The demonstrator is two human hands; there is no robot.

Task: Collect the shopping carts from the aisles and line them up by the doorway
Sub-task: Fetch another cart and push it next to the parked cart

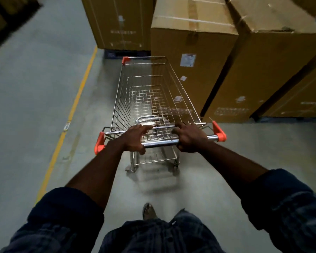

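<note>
Holding one empty cart mid-aisle, cardboard boxes just right, with left grip and right grip clamped on its handle bar. No doorway visible; lining up probably yet to do.

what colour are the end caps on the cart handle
Orange end caps, clearest in the head view.

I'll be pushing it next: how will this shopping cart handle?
The cart likely rolls light and freely: its basket is empty, the floor looks smooth. Probably rigid, being metal wire. It could clip the cardboard boxes close on its right.
</note>
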